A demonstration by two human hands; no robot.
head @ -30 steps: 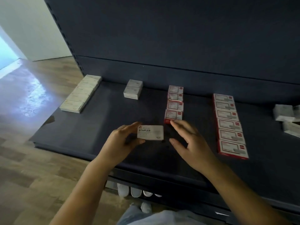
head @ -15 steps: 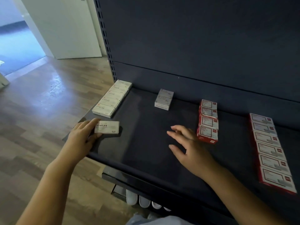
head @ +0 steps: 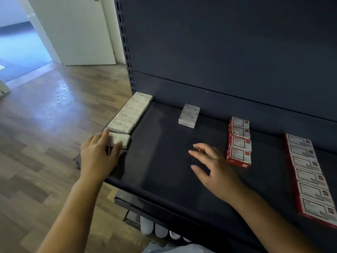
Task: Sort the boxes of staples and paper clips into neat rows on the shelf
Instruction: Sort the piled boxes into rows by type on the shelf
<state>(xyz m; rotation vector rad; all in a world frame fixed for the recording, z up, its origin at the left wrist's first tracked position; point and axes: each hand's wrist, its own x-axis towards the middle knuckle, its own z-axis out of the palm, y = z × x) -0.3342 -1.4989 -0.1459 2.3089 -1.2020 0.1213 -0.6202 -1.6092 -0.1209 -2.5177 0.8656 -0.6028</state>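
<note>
Five staple boxes (head: 130,112) lay in a row along the shelf's (head: 164,161) left edge, and a sixth box (head: 119,140) sat just in front of them, close to the front corner. That was the weak spot. Pushed a little too far left or forward, the sixth box could slide off the shelf onto the floor (head: 45,134); pushed unevenly, it could end up skewed or nudge the nearest box out of line. It already looked slightly out of line with the row, with a narrow gap behind it.

The left hand (head: 99,154) gripped the sixth box, fingers on its left end and thumb curled along its near side. Whether the box rested fully on the shelf I could not tell.

The right hand (head: 213,167) hovered over the middle of the shelf, fingers spread and loosely bent, holding nothing and touching nothing that I could see. It was well apart from the left hand.

Farther right stood a short stack of paper clip boxes (head: 188,115), a row of four red boxes (head: 239,142) and a longer red row (head: 310,178).
</note>
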